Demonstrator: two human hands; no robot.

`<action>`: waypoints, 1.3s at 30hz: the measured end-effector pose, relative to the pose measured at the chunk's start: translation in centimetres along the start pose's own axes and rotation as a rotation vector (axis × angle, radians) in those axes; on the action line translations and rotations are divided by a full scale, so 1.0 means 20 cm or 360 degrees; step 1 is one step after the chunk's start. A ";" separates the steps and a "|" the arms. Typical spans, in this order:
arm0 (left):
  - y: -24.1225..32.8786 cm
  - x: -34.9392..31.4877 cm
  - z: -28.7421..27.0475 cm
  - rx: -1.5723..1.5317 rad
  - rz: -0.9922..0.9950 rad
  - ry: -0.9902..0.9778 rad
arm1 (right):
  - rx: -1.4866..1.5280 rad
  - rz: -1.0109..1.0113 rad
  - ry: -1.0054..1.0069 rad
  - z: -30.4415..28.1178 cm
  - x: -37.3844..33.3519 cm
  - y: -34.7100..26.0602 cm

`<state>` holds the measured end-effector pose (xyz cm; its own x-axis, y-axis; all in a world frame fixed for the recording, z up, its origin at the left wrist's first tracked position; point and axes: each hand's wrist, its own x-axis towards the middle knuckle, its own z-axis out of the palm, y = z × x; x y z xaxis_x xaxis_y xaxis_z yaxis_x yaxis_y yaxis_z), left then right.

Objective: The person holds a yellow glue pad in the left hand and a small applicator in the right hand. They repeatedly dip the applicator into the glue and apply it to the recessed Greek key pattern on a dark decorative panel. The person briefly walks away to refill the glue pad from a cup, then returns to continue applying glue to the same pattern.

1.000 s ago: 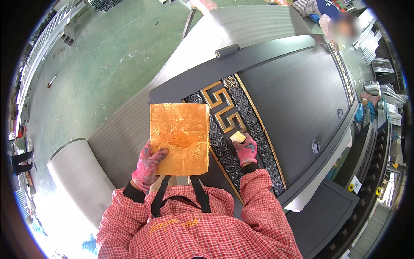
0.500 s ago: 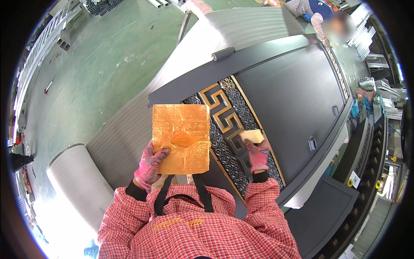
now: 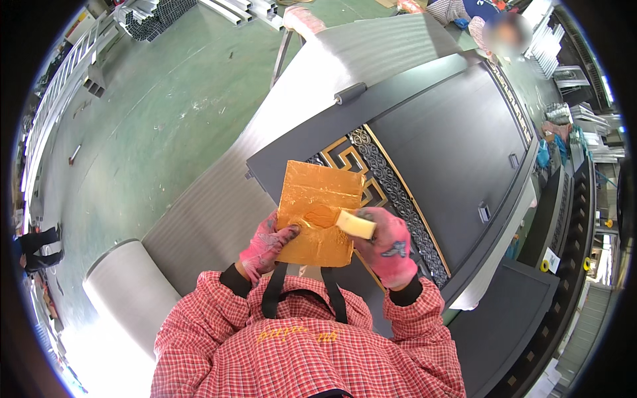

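In a pink glove, my left hand (image 3: 267, 247) grips the lower left edge of a flat board coated in gold paint (image 3: 322, 189), thumb on top. A wet orange-gold patch lies near the board's middle. My gloved right hand (image 3: 390, 249) pinches a pale yellow sponge block (image 3: 356, 225), its left end at the edge of that patch. Behind the board lies a dark grey door panel (image 3: 451, 142) with a raised key-pattern band (image 3: 348, 156), partly gold, flanked by black scrollwork (image 3: 398, 186). The board and my right hand hide part of this band.
The door rests on grey sheeting (image 3: 219, 192), with a large roll (image 3: 129, 278) at the lower left. Another dark panel (image 3: 501, 325) stands to the right. At the far upper right a co-worker (image 3: 481, 30) is bent near the door's far end. Metal tubes (image 3: 156, 16) lie on the green floor.
My right hand has lifted the sponge off the key-pattern band and brought it left onto the gold-coated board. The board has shifted right and tilted slightly in my left hand.
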<state>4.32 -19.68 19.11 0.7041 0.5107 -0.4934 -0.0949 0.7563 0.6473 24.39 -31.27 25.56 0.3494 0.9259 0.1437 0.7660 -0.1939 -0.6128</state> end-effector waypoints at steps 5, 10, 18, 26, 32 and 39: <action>-0.04 0.00 -0.15 0.0037 0.0031 -0.0190 | -0.0197 -0.0012 -0.0104 -0.02 0.00 -0.06; -0.05 -0.04 -0.05 0.0068 0.0003 0.0007 | -0.0143 -0.0162 -0.0262 -0.01 0.01 -0.05; -0.16 -0.07 -0.06 -0.0062 0.0156 -0.0007 | 0.0033 -0.0274 -0.0297 -0.06 0.02 0.02; -0.02 -0.02 -0.09 -0.0026 0.0229 0.0129 | 0.0364 0.0532 0.0365 -0.03 -0.01 0.52; 0.05 0.08 -0.13 0.0022 0.0200 0.0175 | 0.0522 0.0962 0.0151 0.37 -0.05 0.87; 0.07 0.12 -0.17 0.0022 0.0240 0.0211 | 0.0285 0.0702 0.0042 0.56 0.14 0.88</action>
<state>3.43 -15.98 16.83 0.5840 0.6676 -0.4618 -0.1817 0.6620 0.7272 32.79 -28.46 6.47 0.6357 0.7587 -0.1420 0.4372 -0.5055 -0.7438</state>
